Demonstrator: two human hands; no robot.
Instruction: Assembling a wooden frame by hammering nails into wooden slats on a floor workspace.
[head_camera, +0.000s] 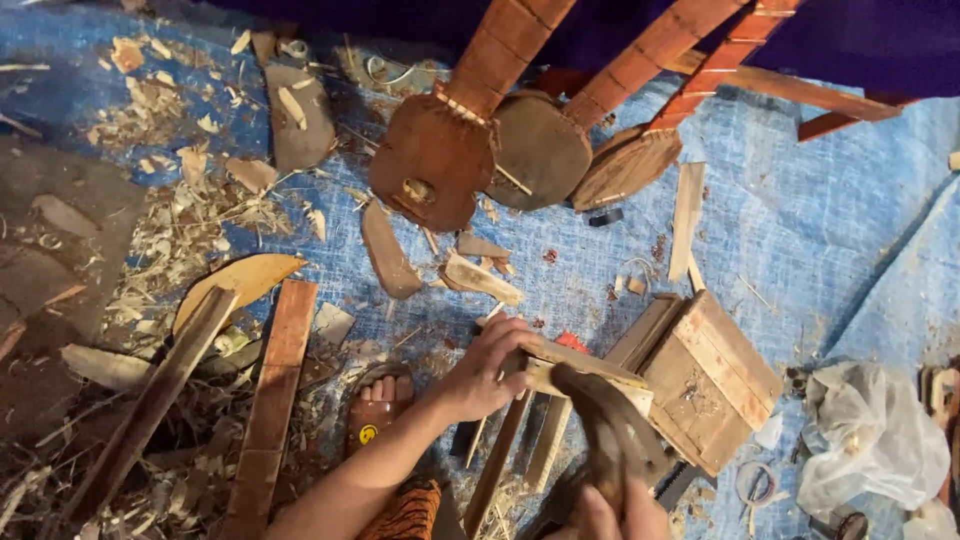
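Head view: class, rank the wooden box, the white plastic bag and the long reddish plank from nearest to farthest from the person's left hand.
1. Wooden box, just right of the left hand.
2. Long reddish plank, on the left, past the sandalled foot.
3. White plastic bag, far right.

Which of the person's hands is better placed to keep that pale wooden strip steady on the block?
The left hand. It already lies on the pale wooden strip, pressing it against the wooden block. The right hand grips a dark, blurred tool over the strip, so it seems occupied.
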